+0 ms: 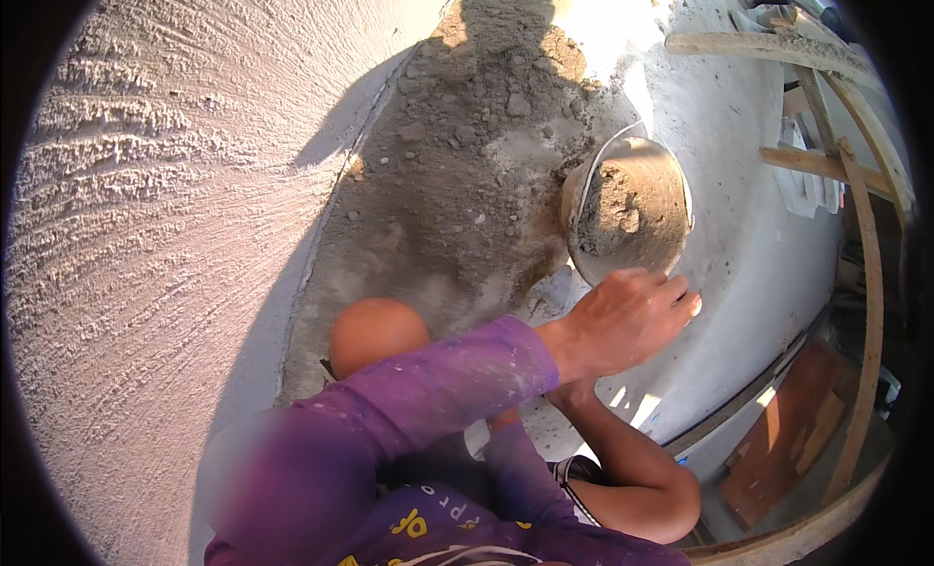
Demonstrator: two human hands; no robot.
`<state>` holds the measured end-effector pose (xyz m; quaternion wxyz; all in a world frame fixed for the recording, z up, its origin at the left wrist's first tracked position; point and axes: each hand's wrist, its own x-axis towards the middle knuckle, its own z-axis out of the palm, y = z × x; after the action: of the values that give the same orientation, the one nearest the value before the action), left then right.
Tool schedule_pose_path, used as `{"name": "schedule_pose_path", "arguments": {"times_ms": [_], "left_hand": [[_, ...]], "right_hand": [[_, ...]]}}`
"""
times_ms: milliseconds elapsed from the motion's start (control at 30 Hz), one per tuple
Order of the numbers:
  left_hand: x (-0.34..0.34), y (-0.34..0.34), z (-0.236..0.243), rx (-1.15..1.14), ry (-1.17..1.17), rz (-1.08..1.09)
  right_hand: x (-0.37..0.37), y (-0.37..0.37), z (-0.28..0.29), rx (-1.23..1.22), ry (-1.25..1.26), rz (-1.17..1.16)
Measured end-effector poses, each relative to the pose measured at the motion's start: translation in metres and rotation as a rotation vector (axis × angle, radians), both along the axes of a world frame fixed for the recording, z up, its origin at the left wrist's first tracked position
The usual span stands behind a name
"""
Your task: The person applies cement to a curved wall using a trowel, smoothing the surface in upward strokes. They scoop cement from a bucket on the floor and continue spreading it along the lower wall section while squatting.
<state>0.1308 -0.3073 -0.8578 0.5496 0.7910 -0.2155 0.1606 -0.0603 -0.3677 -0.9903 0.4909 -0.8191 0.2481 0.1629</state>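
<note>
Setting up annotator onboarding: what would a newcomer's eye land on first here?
Likely the bucket right of centre, with clumpy grey-brown material inside, and the left hand over its near rim in view; contact can't be told. Next, the purple sleeve crossing the lower middle. Then the rough, sunlit wall filling the left side, opposite long wooden pieces at the right edge.

Wall on the left, loose soil along its foot, bucket right of that, more soil inside, hand just before the bucket, timbers far right
</note>
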Motion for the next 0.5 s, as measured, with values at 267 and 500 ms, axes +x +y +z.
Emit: {"name": "schedule_pose_path", "arguments": {"times_ms": [267, 500], "left_hand": [[-0.017, 0.001, -0.01, 0.198, 0.12, -0.233], [-0.025, 0.005, -0.017, 0.247, 0.144, -0.205]], "right_hand": [[0.121, 0.075, -0.047, -0.095, -0.031, 0.353], [0.164, 0.099, 0.021, 0.426, 0.221, 0.195]]}}
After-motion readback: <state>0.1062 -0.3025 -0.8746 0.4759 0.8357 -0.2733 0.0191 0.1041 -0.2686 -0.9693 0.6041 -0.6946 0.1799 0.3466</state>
